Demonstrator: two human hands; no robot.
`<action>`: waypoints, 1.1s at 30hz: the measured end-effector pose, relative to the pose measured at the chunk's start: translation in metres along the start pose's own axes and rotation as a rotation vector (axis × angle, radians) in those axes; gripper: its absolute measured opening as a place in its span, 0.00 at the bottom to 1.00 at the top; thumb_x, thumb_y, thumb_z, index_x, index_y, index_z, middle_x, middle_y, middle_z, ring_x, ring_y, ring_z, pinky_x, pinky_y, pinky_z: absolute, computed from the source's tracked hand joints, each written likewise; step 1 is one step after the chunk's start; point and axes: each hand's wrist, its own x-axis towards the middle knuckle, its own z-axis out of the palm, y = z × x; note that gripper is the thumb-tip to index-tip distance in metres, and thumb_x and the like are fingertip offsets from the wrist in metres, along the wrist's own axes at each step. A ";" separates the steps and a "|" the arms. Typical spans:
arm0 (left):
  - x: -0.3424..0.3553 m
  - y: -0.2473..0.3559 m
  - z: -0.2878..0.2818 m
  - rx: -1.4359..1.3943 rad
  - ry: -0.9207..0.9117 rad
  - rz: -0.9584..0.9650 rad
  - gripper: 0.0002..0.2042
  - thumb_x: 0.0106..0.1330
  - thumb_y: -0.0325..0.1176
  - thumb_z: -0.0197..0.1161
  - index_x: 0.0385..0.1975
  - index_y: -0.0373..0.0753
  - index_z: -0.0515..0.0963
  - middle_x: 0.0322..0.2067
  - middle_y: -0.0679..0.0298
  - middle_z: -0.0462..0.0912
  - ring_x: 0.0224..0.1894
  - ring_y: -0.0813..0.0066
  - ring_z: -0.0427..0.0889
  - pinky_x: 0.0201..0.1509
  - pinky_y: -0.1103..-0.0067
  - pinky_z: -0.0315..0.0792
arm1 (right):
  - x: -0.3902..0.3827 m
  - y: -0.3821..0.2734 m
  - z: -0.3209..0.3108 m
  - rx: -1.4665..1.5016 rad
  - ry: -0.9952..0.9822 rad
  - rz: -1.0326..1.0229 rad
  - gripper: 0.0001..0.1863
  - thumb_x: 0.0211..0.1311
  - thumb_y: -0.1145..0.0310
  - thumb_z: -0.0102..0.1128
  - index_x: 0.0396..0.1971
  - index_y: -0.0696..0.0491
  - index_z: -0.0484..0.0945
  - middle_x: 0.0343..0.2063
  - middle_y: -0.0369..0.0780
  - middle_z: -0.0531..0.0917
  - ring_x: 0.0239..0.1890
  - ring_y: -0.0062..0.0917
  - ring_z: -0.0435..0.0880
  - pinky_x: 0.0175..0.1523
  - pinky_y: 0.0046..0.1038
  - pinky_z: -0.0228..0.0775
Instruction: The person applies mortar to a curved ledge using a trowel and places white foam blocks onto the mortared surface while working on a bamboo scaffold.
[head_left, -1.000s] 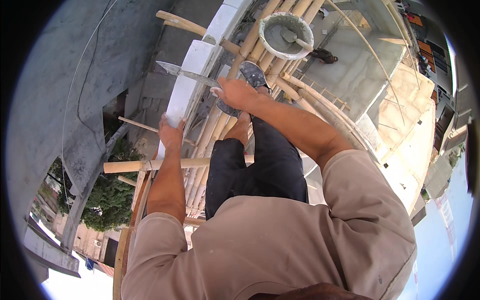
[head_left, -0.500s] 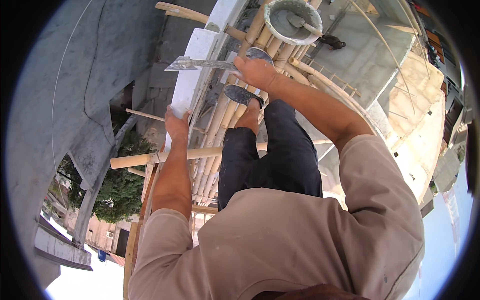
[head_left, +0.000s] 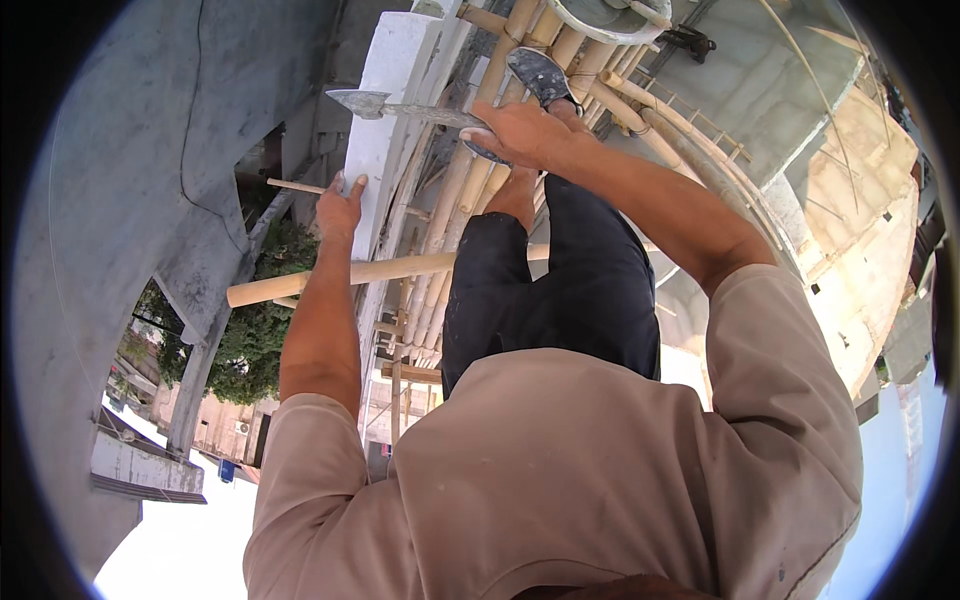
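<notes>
My left hand [head_left: 340, 205] grips the left edge of a long white block [head_left: 383, 62] lying along the wall top at upper centre, thumb on its face. My right hand [head_left: 520, 130] holds a mortar-crusted metal trowel-like tool [head_left: 420, 113] level across the block, its pointed grey tip reaching past the block's left side. Below the right hand, my sandalled feet [head_left: 537, 75] stand on lashed bamboo poles [head_left: 448, 225], one foot partly hidden by the hand.
A bucket of grey mortar [head_left: 600, 20] sits on the scaffold at top. A bamboo pole [head_left: 270, 288] crosses beneath my legs. Grey concrete wall [head_left: 120, 200] fills the left, with a drop to foliage [head_left: 255, 355]. A person [head_left: 690, 42] is on a lower level, upper right.
My hands, the trowel-like tool and my feet appear higher in the picture, as does the bucket, now cut off at the top. My left hand still holds the block; the right still holds the tool.
</notes>
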 end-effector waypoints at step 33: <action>-0.199 0.139 0.111 -0.433 -0.313 0.080 0.12 0.71 0.30 0.59 0.48 0.28 0.74 0.58 0.42 0.72 0.63 0.39 0.70 0.70 0.56 0.63 | 0.126 0.394 0.089 -0.057 0.134 0.503 0.33 0.68 0.63 0.58 0.70 0.54 0.60 0.51 0.55 0.83 0.57 0.49 0.81 0.62 0.48 0.74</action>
